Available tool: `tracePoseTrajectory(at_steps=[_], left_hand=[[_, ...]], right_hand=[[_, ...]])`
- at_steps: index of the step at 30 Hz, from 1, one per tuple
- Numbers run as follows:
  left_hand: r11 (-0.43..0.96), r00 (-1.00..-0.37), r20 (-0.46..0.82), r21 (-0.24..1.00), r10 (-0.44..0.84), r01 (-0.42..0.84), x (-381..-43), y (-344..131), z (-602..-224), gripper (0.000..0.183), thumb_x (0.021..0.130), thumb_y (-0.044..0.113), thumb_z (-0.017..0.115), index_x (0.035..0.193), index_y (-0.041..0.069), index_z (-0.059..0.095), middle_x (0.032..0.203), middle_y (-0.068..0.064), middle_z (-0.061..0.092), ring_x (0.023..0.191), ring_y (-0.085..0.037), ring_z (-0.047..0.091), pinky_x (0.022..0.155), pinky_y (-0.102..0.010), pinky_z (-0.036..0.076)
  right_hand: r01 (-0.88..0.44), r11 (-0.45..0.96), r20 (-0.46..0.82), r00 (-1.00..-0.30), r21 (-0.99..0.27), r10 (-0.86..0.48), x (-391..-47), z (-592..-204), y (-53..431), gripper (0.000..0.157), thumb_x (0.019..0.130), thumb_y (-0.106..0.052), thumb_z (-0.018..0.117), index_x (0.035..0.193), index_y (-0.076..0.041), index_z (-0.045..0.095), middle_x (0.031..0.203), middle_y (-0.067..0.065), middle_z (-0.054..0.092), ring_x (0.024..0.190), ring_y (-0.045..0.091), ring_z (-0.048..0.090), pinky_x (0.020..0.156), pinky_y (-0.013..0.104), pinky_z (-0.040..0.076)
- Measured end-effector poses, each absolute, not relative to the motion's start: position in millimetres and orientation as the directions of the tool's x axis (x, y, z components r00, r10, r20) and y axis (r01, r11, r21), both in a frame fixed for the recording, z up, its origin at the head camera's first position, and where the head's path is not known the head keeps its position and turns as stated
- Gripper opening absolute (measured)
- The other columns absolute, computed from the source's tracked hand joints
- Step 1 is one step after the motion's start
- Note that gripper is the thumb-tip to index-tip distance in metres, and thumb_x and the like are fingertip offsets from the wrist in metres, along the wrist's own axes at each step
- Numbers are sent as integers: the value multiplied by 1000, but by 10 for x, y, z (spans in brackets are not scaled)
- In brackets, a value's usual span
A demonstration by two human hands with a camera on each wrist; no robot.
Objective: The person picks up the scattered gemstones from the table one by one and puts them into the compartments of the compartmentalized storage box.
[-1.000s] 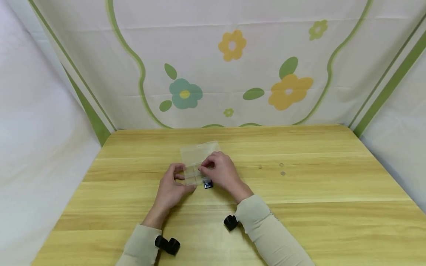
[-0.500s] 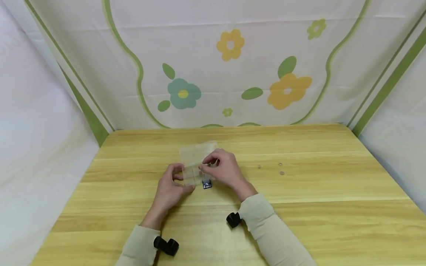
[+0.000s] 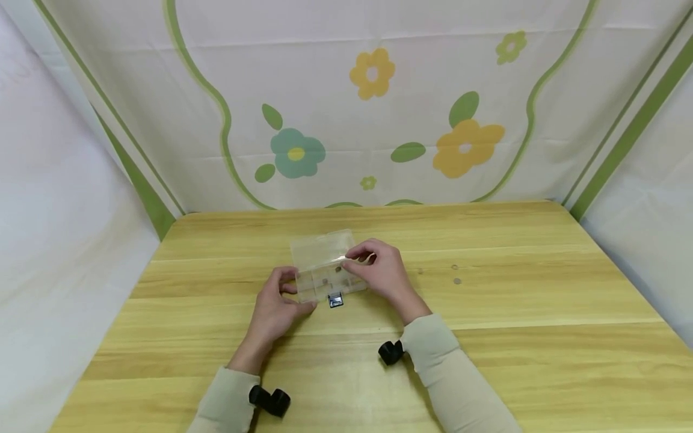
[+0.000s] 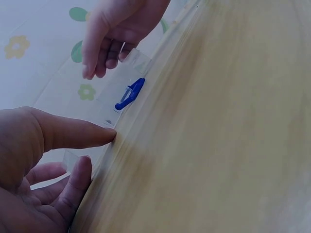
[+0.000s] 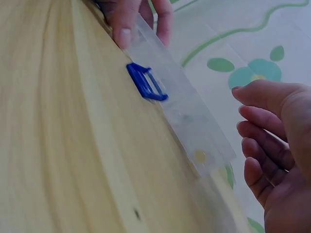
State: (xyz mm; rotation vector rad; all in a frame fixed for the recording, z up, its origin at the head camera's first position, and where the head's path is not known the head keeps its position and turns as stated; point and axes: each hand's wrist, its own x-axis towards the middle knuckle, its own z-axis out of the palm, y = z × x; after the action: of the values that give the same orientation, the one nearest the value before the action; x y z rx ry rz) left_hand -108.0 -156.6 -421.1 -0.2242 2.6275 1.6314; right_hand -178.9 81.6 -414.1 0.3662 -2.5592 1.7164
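Note:
A clear plastic compartment box [image 3: 305, 281] with a blue latch [image 3: 335, 299] stands on the table, its see-through lid [image 3: 319, 249] raised at the back. My left hand [image 3: 278, 307] holds the box's left end between thumb and fingers. Over the right part of the box is my right hand [image 3: 379, 267]. Its fingers are loosely bent and nothing shows between them in the right wrist view. A few small coin-like discs [image 3: 338, 269] lie in the compartments, and a yellowish one [image 5: 200, 155] shows through the front wall.
Several small round discs lie on the wooden table [image 3: 520, 361] to the right of the box, including a grey one [image 3: 457, 281] and a paler one [image 3: 455, 267]. A flowered white cloth [image 3: 233, 60] hangs behind the table's far edge.
My right hand has moved right from the middle of the box, uncovering the compartments. Its thumb and fingers have come apart. The left hand and the box stay in place.

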Motion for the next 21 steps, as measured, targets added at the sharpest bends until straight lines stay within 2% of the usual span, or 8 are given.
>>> tracePoseTrajectory(at_steps=[12,21], left_hand=[[445,-990,-99,886,-100,-134,-1088,-1564,-4229,75,82,5,91,147,11,54,131,-15,65,114,-29,59,86,-32,51],[425,-991,-95,896,-98,-128,-1071,-1561,-4207,74,81,4,91,145,10,54,131,-16,65,116,-30,59,84,-32,50]], right_hand=[[-165,400,132,-985,-902,-107,-1839,-4123,1076,13,90,-23,88,100,-16,82,105,4,77,92,20,66,82,34,53],[-136,457,100,-990,-879,-101,-1901,-4103,1372,17,91,-28,88,104,-17,82,108,4,78,96,23,65,83,37,53]])
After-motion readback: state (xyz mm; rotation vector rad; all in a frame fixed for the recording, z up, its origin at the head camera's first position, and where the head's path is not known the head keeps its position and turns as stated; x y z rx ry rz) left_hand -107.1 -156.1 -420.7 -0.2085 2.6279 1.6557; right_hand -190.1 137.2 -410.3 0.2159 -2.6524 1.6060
